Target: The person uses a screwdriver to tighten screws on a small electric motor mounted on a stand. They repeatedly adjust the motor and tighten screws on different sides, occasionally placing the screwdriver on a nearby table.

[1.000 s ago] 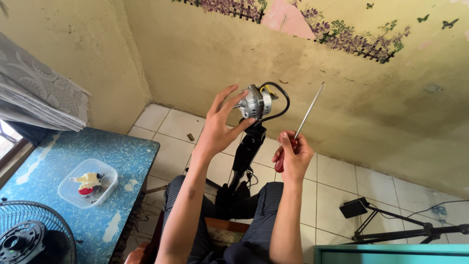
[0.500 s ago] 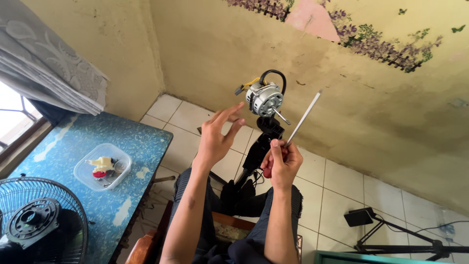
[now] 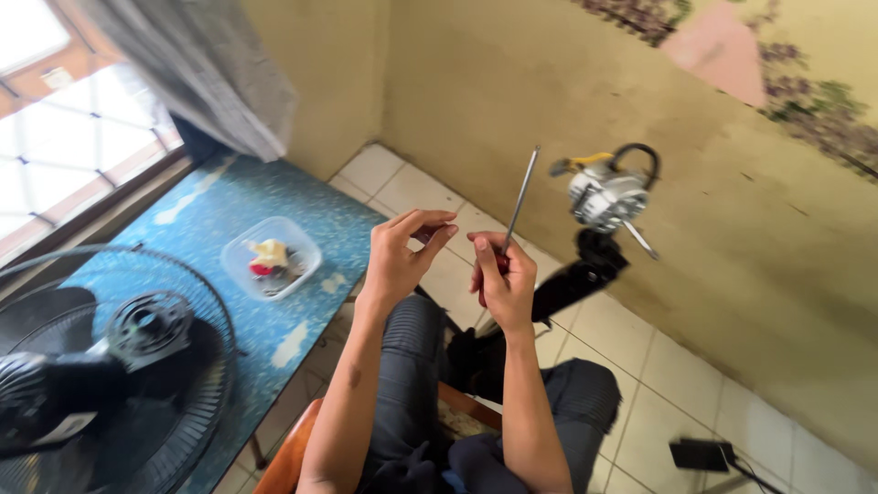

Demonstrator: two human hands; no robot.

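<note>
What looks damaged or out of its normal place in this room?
The bare silver fan motor stands exposed on its black stand, without guard or blades. A round black wire fan guard lies separately on the blue patterned table. The yellow wall shows a pink patch of peeled paint.

Both forearms are raised in front of the body, bare, elbows low near the knees. The left hand (image 3: pixel 402 256) has its fingers curled, with thumb and fingertips pinched together toward the right. The right hand (image 3: pixel 505 279) is closed in a fist, back toward the camera. The hands are near, not touching.
</note>
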